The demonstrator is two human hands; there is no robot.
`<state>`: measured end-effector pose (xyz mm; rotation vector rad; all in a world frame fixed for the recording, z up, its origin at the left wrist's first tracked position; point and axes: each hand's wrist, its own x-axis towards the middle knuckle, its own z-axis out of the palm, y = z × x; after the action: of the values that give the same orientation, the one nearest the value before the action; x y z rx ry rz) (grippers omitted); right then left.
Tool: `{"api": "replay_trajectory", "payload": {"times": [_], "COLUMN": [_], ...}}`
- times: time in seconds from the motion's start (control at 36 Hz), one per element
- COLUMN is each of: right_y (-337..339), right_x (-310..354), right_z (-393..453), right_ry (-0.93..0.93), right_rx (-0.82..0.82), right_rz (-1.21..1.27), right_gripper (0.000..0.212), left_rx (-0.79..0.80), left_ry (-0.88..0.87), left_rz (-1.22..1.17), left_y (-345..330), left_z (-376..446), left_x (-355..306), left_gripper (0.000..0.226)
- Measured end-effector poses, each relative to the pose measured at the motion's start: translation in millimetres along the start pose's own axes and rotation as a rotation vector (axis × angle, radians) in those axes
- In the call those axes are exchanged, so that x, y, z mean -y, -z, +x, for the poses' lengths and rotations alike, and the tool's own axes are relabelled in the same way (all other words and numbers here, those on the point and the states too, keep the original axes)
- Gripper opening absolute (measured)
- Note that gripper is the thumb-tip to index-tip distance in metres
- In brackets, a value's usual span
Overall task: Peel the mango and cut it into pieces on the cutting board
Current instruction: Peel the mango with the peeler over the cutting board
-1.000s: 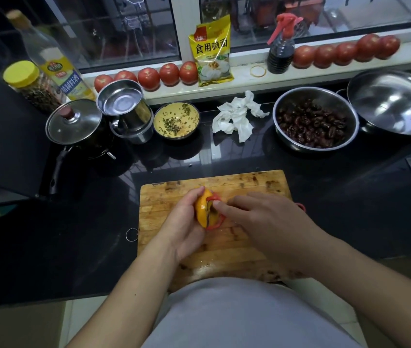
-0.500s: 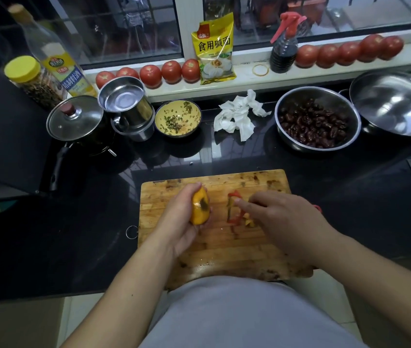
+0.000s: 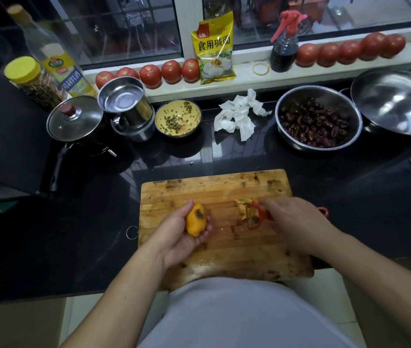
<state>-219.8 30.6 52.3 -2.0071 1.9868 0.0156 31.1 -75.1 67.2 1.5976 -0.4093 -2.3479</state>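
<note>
My left hand (image 3: 179, 234) cups a small orange-yellow mango (image 3: 195, 219) with a dark spot on its upper side, held just above the wooden cutting board (image 3: 224, 249). My right hand (image 3: 297, 222) grips a red peeler (image 3: 258, 216) over the board's right half, its handle end poking out past the board's right edge. A strip of peel hangs at the peeler's head, above a small pile of yellow-green peel scraps (image 3: 244, 208) on the board. The two hands are about a hand's width apart.
Behind the board stand a lidded pot (image 3: 76, 121), a steel cup (image 3: 126, 106), a small yellow bowl (image 3: 178, 119), crumpled tissue (image 3: 239, 114), a steel bowl of dark red fruit (image 3: 317, 121) and an empty steel basin (image 3: 395, 101). Tomatoes, bottles and a yellow packet line the windowsill.
My right hand has drawn the peeler off the mango and to the right, carrying a strip of peel with it. My left hand has turned the mango, palm now upward.
</note>
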Motion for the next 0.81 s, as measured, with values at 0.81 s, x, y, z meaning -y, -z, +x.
{"api": "replay_trajectory", "payload": {"times": [0.81], "right_y": [37.0], "right_x": [64.9], "right_z": [18.1], "right_ry": [0.476], "right_rx": [-0.289], "right_rz": [-0.1], "right_gripper": [0.033], "left_rx": [0.068], "left_ry": [-0.037], "left_rz": [0.171], "left_y": [-23.0], "left_z": [-8.2], "left_x": [4.0], "left_gripper": [0.029]}}
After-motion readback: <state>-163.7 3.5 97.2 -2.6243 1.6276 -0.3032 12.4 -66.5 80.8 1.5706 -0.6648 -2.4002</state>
